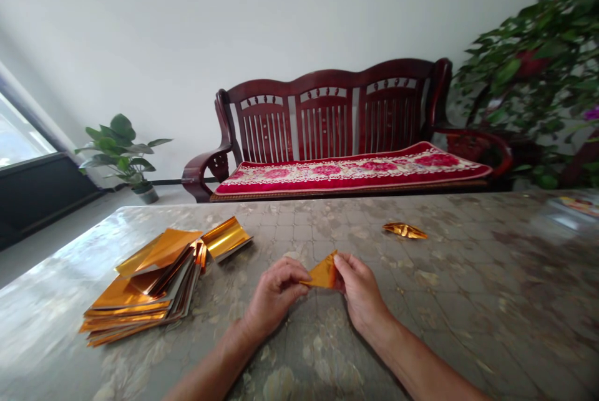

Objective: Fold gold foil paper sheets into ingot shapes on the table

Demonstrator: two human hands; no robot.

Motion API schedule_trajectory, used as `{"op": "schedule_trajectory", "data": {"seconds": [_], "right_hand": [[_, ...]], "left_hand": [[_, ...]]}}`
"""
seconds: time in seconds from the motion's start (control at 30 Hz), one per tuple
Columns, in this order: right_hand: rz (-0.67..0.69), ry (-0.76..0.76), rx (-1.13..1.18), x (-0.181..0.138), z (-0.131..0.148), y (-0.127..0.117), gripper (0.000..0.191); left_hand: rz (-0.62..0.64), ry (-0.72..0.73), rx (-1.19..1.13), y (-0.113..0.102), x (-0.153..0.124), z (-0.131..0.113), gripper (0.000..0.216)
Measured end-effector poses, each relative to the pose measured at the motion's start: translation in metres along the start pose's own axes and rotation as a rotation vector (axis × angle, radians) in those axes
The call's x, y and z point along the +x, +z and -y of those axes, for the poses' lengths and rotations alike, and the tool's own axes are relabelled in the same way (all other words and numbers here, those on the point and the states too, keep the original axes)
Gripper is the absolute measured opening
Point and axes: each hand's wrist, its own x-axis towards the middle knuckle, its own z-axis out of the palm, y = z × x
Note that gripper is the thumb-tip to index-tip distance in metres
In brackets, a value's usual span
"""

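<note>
Both hands meet over the middle of the table on one small folded piece of gold foil paper [324,273]. My left hand [276,298] pinches its left corner with curled fingers. My right hand [359,289] grips its right edge between thumb and fingers. The piece is a triangle shape held just above the tabletop. A loose stack of gold foil sheets [145,285] lies to the left of my left hand. One finished folded gold piece [405,230] rests farther back on the right.
The table [468,301] has a glossy patterned cover. Behind it stands a dark wooden bench [327,120] with a red floral cushion. A potted plant [124,154] is on the floor at left, a large leafy plant [538,77] at right.
</note>
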Motion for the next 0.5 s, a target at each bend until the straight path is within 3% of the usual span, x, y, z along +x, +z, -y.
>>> {"op": "schedule_trajectory", "data": {"seconds": [0.23, 0.5], "right_hand": [[0.039, -0.032, -0.063, -0.0026, 0.0003, 0.0002, 0.036], [0.120, -0.245, -0.324, 0.0027, -0.0058, -0.0069, 0.026]], "left_hand": [[-0.091, -0.250, -0.188, 0.0108, -0.0040, 0.0037, 0.005], [-0.244, -0.317, -0.043, 0.0053, -0.0040, 0.0024, 0.008]]}}
